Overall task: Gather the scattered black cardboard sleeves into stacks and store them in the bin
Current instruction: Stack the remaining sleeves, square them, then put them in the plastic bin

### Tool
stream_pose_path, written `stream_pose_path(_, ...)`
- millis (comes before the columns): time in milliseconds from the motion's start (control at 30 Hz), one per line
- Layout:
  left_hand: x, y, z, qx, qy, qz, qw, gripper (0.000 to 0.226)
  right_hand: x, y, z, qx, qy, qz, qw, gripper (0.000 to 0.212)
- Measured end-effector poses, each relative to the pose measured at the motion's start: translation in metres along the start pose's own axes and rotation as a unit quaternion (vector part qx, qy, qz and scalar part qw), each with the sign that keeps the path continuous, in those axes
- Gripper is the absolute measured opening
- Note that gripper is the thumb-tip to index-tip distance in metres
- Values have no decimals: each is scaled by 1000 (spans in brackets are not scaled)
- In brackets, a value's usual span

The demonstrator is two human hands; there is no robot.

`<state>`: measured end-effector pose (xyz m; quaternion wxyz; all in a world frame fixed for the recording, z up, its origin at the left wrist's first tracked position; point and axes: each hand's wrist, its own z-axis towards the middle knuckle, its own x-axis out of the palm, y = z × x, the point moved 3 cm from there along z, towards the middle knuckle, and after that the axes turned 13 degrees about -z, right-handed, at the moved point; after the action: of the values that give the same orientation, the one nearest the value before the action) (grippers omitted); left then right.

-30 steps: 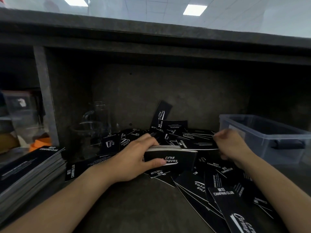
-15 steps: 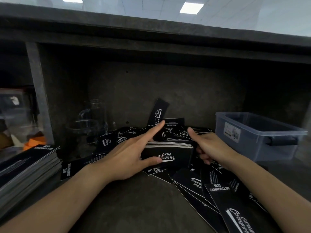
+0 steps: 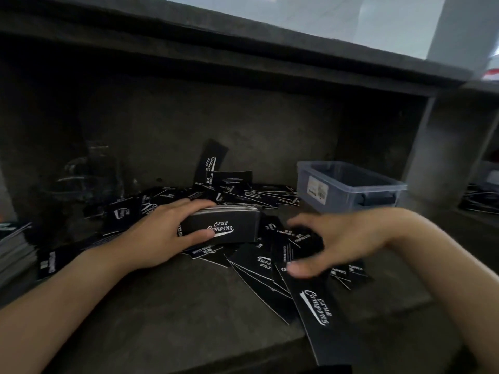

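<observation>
One stack [image 3: 224,228] in left hand [image 3: 159,236], scattered sleeves [image 3: 253,261]

One bin [image 3: 351,197], one gripped stack [image 3: 224,230], one side stack [image 3: 13,249], countless loose sleeves [image 3: 318,314]

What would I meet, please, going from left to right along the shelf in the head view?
Pile of sleeves at the left edge, left hand, stack in its grip, plastic bin, grey post. The right hand overlaps the bin, so it is omitted.
</observation>
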<state>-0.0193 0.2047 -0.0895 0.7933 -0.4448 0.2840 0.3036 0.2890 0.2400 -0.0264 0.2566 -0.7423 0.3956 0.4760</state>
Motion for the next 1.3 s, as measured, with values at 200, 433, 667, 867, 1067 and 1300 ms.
stream_pose_path(200, -1, 0, 0, -4, -3, 4, 1000, 64, 44, -2, -4, 74, -10, 4, 997, 136)
stream_pose_path(433, -5, -5, -1, 7, -36, -23, 999, 53, 26, -24, 58, 132, -229, 144, 954, 136)
stream_pose_path(667, -34, -4, -5, -20, -66, -154, 986, 44, 12, -46, 86, 168, -216, 254, 928, 108)
stream_pose_path(867, -15, -9, -9, -33, 34, -186, 981, 34, 4, -36, 108, 94, -356, 539, 758, 71)
stream_pose_path(1067, -19, -4, -8, -34, 16, -167, 985, 33, -16, 0, 118, 5, -505, 579, 640, 65)
stream_pose_path(1300, -14, -7, -7, -40, -11, -195, 980, 33, 6, 50, 124, -103, -408, 645, 638, 18)
